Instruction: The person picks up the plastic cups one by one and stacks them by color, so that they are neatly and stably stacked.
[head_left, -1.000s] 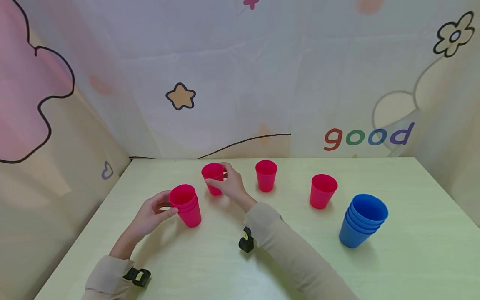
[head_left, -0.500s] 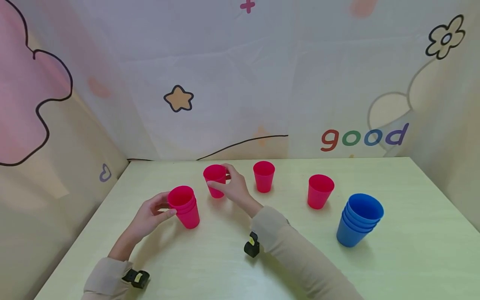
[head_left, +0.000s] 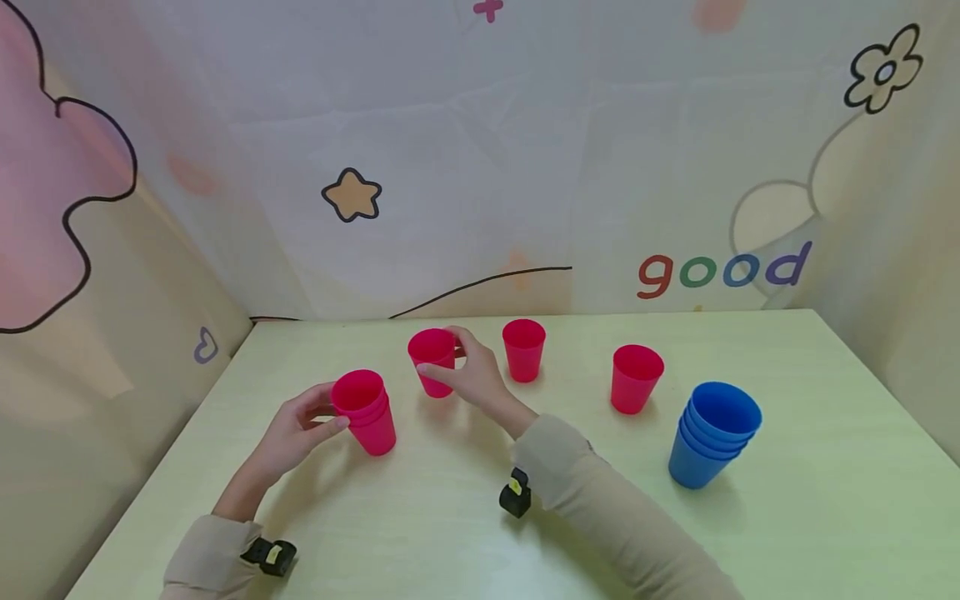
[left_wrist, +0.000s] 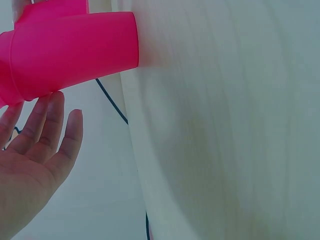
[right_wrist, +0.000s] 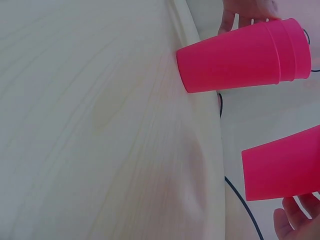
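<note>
A short stack of nested red cups (head_left: pixel 372 423) stands at the left of the table, its base on the tabletop. My left hand (head_left: pixel 296 433) holds it near the rim, thumb at the front and fingers behind. Farther back, my right hand (head_left: pixel 480 375) grips a single red cup (head_left: pixel 432 363) by its right side. In the right wrist view that cup (right_wrist: pixel 285 167) hangs a little above the table, and its mouth lies outside the picture. Some fingertips of both hands are hidden behind the cups.
One red cup (head_left: pixel 523 354) stands at the back, right of my right hand. Another red cup (head_left: pixel 634 382) is farther right, beside a stack of nested blue cups (head_left: pixel 701 458). A printed cloth (head_left: pixel 450 208) hangs behind the pale table (head_left: pixel 420 533).
My right hand has drifted slightly right and nearer with its red cup. My left hand stays on the red stack. The head view has shifted a little.
</note>
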